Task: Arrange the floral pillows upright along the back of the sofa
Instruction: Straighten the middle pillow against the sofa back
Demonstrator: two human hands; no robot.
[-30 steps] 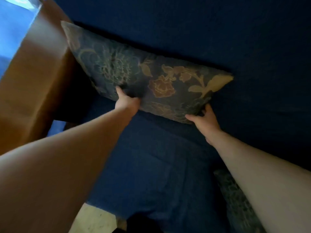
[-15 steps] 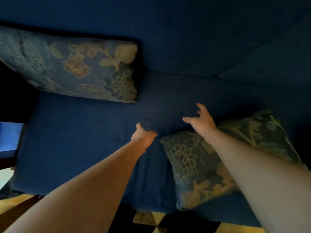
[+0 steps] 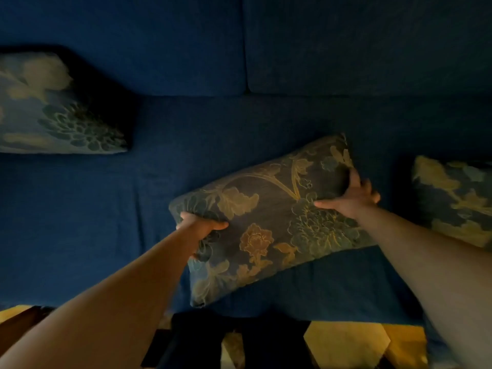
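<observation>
A floral pillow [image 3: 269, 219] with gold and teal flowers lies tilted over the middle of the dark blue sofa seat [image 3: 87, 214]. My left hand [image 3: 198, 225] grips its left edge. My right hand [image 3: 351, 198] grips its upper right corner. Another floral pillow [image 3: 50, 107] stands upright against the sofa back [image 3: 159, 46] at the far left. A third floral pillow [image 3: 458, 198] lies on the seat at the right edge, partly cut off by the frame.
The sofa back has two cushions with a seam [image 3: 245, 49] between them. Below the seat's front edge, a yellow and dark patterned floor [image 3: 346, 342] shows.
Both hands left the first pillow standing at the left, reached right and took hold of the middle pillow. The view swung right, bringing a third pillow into sight.
</observation>
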